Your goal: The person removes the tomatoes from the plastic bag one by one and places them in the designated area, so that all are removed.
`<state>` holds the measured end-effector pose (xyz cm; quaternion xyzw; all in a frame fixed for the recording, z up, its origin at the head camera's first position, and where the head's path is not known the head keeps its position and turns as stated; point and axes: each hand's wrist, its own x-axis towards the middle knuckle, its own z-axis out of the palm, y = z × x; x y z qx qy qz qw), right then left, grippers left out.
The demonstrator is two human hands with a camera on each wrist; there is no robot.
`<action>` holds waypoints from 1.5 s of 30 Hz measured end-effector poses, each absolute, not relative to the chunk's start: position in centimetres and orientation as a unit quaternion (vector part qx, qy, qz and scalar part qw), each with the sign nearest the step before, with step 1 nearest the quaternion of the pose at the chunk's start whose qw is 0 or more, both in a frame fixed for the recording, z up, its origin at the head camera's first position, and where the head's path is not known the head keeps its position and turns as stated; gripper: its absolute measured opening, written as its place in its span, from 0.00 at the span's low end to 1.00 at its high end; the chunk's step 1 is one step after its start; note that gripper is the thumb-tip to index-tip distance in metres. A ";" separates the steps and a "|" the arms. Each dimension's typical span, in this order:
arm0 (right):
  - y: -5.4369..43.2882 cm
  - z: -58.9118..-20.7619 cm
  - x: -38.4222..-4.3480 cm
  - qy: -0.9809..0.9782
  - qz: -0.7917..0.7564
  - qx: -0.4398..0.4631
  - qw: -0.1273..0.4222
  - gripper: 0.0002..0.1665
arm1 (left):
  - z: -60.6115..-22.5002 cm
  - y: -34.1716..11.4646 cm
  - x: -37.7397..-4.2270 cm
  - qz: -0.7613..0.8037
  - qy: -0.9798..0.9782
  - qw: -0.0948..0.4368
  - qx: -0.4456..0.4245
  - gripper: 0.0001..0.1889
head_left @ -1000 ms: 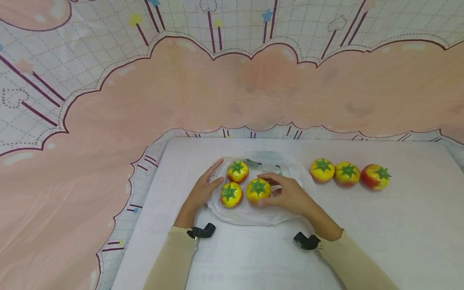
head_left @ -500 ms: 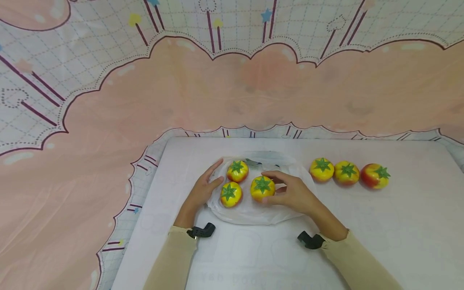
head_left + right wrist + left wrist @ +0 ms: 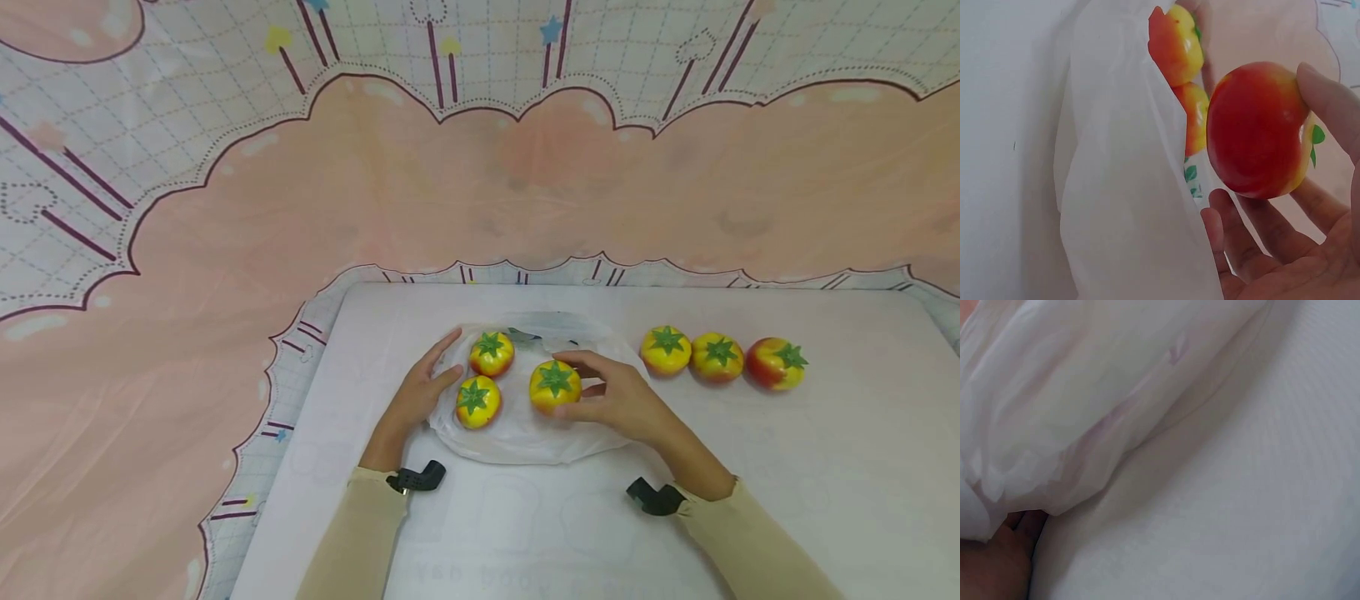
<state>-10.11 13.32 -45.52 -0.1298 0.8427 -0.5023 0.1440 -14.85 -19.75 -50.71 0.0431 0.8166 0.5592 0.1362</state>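
Note:
My right hand (image 3: 611, 400) grips a toy tomato (image 3: 555, 387), yellow on top with a green star-shaped leaf. The right wrist view shows the red underside of this tomato (image 3: 1257, 131) between thumb and fingers. Below it lies a white plastic bag (image 3: 510, 446), its mouth spread wide. Two similar tomatoes, one behind (image 3: 492, 355) and one nearer (image 3: 477, 402), sit at the bag's left side. Beside them, my left hand (image 3: 412, 400) touches the bag's left edge with thumb and index finger spread apart. In the left wrist view the bag (image 3: 1072, 406) covers most of that hand.
Three more tomatoes stand in a row right of the bag: a left one (image 3: 666, 352), a middle one (image 3: 717, 359) and a redder, tilted one (image 3: 777, 364). The white table (image 3: 840, 475) ends at a patterned peach-and-white cloth (image 3: 480, 200) behind and at the left.
My right hand has moved a little to the right with its tomato, away from the two in the bag. The left hand and the other tomatoes stay put.

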 end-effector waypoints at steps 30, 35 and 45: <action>15.1 -45.2 -9.7 0.846 -0.505 -0.105 0.134 0.46 | -50.6 -19.8 -14.7 0.567 0.812 0.134 0.048 0.30; 15.5 -45.0 -9.6 0.848 -0.503 -0.108 0.129 0.46 | -50.7 -19.8 -14.8 0.566 0.812 0.135 0.046 0.30; 16.4 -44.9 -9.6 0.851 -0.502 -0.097 0.125 0.46 | -50.7 -19.7 -14.7 0.563 0.815 0.131 0.045 0.30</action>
